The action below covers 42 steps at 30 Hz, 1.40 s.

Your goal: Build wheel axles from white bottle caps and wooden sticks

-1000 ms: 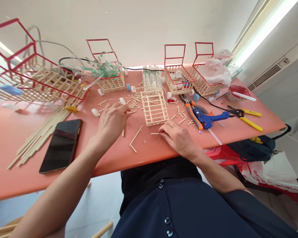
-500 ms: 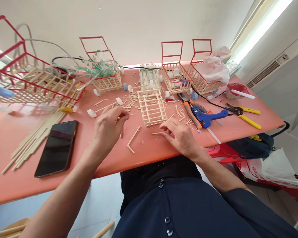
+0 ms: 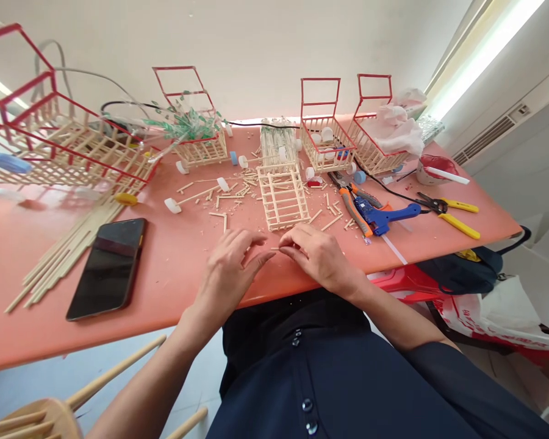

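Note:
My right hand (image 3: 319, 253) pinches a short wooden stick (image 3: 275, 249) between thumb and fingertips, low over the table's front part. Close on its left is my left hand (image 3: 231, 262), its thumb and fingers apart, the thumb tip beside the stick's free end. Whether the thumb touches the stick is hard to tell. Just beyond both hands, a pale wooden lattice frame (image 3: 283, 198) lies on the orange table (image 3: 174, 262). Two short sticks forming an angle (image 3: 224, 221) lie beyond my left hand. Stick offcuts (image 3: 332, 210) are scattered around the frame.
Small stick carts with red handles (image 3: 327, 143) stand along the back. At left are a phone (image 3: 107, 268) and long sticks (image 3: 59, 262). A blue glue gun (image 3: 384, 216), orange-handled pliers (image 3: 357, 210) and yellow-handled pliers (image 3: 457, 222) lie at right.
My left hand has moved right and nearer the table's front edge, close to my right hand. My right hand has shifted slightly left. The angled sticks beyond my left hand now show.

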### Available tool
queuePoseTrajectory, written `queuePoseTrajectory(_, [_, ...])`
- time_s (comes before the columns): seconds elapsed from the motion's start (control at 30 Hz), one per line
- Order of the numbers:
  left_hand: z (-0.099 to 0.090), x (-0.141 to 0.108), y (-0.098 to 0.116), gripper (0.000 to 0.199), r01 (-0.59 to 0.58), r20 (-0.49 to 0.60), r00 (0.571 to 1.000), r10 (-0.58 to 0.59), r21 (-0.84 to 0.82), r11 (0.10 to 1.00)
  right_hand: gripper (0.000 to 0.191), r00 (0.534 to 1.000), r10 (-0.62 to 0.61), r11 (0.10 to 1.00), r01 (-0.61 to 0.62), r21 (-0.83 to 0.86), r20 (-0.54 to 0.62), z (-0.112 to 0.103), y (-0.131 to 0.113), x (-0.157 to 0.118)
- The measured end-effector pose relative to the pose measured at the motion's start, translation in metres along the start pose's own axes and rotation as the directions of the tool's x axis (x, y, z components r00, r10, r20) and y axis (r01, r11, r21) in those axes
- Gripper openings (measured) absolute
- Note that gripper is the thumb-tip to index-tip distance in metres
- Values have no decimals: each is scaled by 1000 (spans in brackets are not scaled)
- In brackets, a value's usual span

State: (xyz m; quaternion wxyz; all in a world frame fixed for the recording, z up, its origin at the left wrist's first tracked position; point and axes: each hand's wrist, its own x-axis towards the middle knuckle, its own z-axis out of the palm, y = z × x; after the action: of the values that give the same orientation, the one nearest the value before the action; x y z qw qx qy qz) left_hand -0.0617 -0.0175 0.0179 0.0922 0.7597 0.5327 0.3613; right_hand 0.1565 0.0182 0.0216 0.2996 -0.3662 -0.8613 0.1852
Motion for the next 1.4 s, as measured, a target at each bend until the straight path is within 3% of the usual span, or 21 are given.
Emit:
queuePoseTrajectory(0.1, [5,-1,-10,16,137,14,990,-141,172,976,12,998,63,998,-63,1,-24,1,7,-3])
queuePoseTrajectory(0.23, [8,5,-12,17,187,122,966,-227,277,943,9,994,108,994,-108,-24,-21,-6,19,-10])
queuePoseTrajectory(0.43, [5,12,-13,16,176,144,967,-210,219,960,8,992,127,987,-128,-96,-21,-19,26,-14])
queuePoseTrajectory(0.57, [1,10,-14,15,188,114,970,-215,208,960,14,999,37,993,-35,-111,11,-11,19,-6])
queuePoseTrajectory(0.9, [-5,3,-12,28,213,99,970,-222,98,972,19,986,124,967,-95,-236,111,-4,17,0])
queuePoseTrajectory(1.13, [-6,2,-10,28,245,126,960,-251,59,968,19,986,144,967,-122,-225,82,-10,20,0])
queuePoseTrajectory(1.4, [-7,3,-9,28,264,138,954,-266,29,964,13,983,108,913,-40,-407,147,-3,10,7])
